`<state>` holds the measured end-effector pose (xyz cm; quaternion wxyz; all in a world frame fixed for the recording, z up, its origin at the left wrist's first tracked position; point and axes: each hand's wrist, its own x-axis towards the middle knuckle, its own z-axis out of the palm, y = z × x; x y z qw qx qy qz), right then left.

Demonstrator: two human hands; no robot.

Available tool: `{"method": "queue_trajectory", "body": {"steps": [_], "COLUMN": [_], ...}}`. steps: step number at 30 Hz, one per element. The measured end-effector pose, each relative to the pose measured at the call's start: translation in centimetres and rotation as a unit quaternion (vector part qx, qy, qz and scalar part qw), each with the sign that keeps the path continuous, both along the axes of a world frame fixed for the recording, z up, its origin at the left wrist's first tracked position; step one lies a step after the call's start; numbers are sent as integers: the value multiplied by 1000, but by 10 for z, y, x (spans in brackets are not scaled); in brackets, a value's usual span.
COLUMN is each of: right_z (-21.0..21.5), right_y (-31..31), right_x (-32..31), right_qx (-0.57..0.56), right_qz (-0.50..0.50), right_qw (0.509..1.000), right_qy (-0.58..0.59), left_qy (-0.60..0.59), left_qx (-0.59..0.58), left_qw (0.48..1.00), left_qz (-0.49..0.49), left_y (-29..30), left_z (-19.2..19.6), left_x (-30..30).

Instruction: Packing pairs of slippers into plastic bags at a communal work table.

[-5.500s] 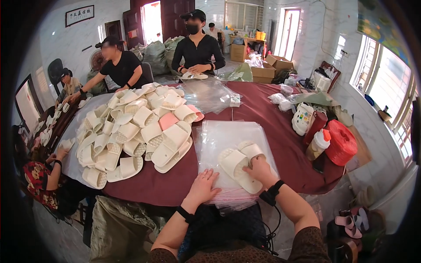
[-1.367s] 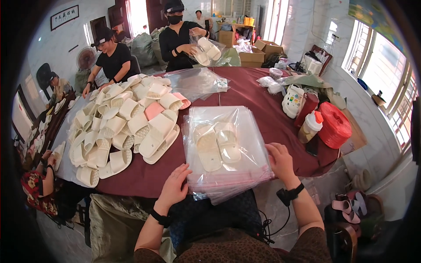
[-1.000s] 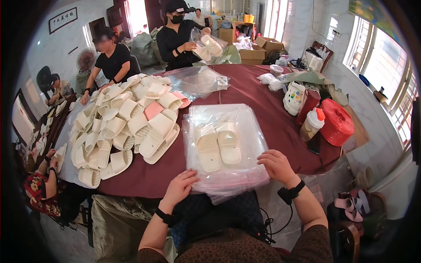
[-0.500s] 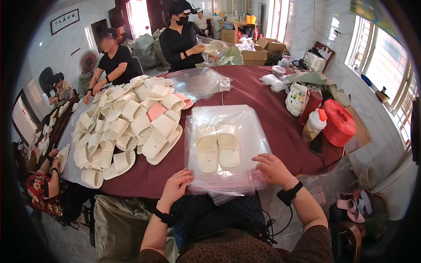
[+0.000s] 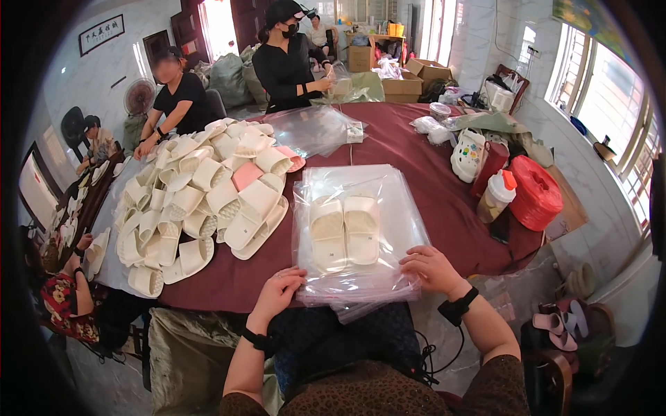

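A pair of cream slippers (image 5: 345,229) lies side by side inside a clear plastic bag (image 5: 354,229) on top of a stack of such bags, on the dark red table (image 5: 444,201). My left hand (image 5: 279,290) rests at the bag's near left corner with fingers curled on the plastic. My right hand (image 5: 430,268) lies at the near right edge, fingers touching the bag.
A big heap of cream slippers (image 5: 201,194), one pink, fills the table's left. A red twine spool (image 5: 535,201), a bottle (image 5: 497,196) and a white jug (image 5: 468,154) stand right. More clear bags (image 5: 312,128) lie farther back. Several people work around the table.
The slippers were bare on the bag stack and under my hands; now they lie inside the clear bag. The bag was lifted, then laid flat, and my hands slid to its near edge.
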<state>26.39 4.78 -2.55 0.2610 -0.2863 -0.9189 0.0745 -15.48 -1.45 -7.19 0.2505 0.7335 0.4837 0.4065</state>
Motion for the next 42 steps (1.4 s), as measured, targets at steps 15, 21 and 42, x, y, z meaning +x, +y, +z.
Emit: {"method": "queue_trajectory", "body": {"steps": [15,21,42], "right_z": [-31,-30,-43], "right_y": [29,32,43], "right_x": [-39,-46,-114], "right_qx": [-159,-108,-132], "right_qz": [-354,-351,-371], "right_qw": [917,928,911], "right_qy": [89,60,125], "left_qy": [46,242,160], "left_qx": [-128,218,78], "left_qw": [951,929,983], "left_qz": [279,179,-48], "left_y": [30,30,47], "left_z": [9,14,-15], "left_x": [39,68,72]}}
